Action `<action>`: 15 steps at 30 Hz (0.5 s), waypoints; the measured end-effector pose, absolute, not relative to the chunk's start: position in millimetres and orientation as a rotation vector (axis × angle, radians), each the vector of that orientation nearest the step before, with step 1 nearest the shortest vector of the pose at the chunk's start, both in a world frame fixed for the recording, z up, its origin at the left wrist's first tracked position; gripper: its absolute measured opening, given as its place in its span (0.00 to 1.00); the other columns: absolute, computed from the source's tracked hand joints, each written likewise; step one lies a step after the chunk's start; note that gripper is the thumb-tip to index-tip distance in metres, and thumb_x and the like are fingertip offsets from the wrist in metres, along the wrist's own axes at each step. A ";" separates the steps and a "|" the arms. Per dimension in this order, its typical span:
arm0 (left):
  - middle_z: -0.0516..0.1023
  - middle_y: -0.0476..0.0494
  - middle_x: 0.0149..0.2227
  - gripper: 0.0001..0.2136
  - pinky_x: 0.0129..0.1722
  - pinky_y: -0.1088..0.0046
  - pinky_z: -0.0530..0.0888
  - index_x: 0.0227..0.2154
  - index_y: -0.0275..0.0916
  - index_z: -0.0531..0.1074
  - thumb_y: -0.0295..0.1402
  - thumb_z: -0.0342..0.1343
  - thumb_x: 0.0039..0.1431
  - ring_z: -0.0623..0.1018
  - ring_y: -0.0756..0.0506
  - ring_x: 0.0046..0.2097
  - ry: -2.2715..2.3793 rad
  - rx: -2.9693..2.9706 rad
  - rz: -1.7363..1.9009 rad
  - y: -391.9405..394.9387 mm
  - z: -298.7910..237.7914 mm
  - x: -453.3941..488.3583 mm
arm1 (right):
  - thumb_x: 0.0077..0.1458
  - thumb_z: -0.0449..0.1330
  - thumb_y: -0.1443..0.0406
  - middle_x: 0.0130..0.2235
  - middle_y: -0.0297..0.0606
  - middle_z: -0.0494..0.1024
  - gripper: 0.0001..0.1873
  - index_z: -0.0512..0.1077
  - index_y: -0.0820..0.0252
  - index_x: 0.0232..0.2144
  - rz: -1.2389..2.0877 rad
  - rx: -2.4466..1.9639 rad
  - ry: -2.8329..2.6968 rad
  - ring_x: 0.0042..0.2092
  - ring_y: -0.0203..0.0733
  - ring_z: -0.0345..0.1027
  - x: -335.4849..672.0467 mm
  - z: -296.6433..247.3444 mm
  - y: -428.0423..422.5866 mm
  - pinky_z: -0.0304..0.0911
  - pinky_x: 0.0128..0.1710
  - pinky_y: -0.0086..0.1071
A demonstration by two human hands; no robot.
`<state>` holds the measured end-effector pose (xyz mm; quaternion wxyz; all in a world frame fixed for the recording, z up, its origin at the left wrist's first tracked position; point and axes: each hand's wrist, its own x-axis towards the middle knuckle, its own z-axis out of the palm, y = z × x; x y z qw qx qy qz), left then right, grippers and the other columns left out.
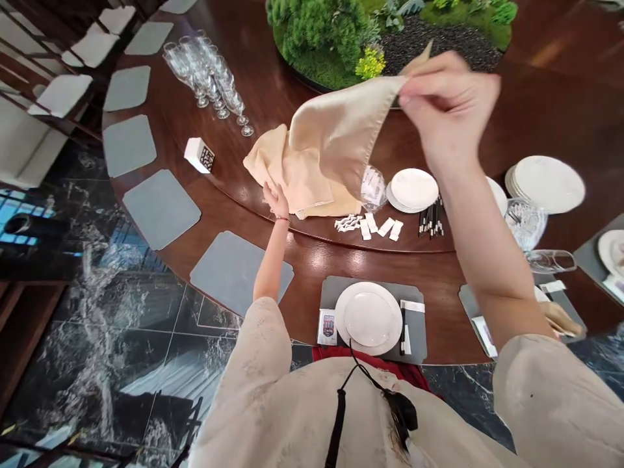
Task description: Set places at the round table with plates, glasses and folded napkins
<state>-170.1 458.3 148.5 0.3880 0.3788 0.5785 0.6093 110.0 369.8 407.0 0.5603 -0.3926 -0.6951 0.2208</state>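
The fingers of the right hand (pixel 449 107) pinch a corner of the tan cloth napkin (pixel 336 133) above the table (pixel 312 260), and a low swing could knock over the small glass (pixel 374 188) just beside it

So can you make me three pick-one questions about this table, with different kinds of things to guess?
1. Where is the white plate closest to the person?
A. On a place mat
B. On the plants
C. On a chair

2. What colour is that place mat?
A. Red
B. Grey
C. Green

3. What is the right hand doing?
A. Holding a wine glass
B. Lifting a beige napkin
C. Pressing on the table

Answers:
1. A, the white plate sits on the place mat.
2. B, the place mat looks grey around the white plate.
3. B, the beige napkin hangs from the right hand's fingers, above the table.
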 end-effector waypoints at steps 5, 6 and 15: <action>0.59 0.44 0.71 0.19 0.72 0.55 0.69 0.66 0.56 0.50 0.45 0.39 0.76 0.59 0.41 0.76 1.058 1.552 1.770 314.1 262.2 -98.2 | 0.65 0.63 0.60 0.52 0.11 0.80 0.09 0.84 0.42 0.41 0.262 -0.935 -1.638 0.75 0.57 0.43 113.0 476.5 243.2 0.66 0.56 0.18; 0.60 0.45 0.70 0.21 0.70 0.56 0.72 0.66 0.58 0.47 0.51 0.37 0.75 0.62 0.40 0.74 0.934 1.681 1.813 282.2 284.0 -87.2 | 0.65 0.61 0.59 0.52 0.12 0.81 0.10 0.84 0.43 0.42 0.144 -1.010 -1.655 0.74 0.58 0.47 106.2 485.8 221.6 0.67 0.55 0.19; 0.76 0.43 0.51 0.24 0.52 0.60 0.82 0.64 0.54 0.57 0.53 0.50 0.71 0.83 0.40 0.54 0.394 1.824 1.818 141.4 383.7 -53.9 | 0.75 0.51 0.53 0.35 0.34 0.79 0.24 0.77 0.56 0.31 -0.189 -1.516 -2.122 0.50 0.45 0.78 45.7 508.9 67.7 0.76 0.54 0.45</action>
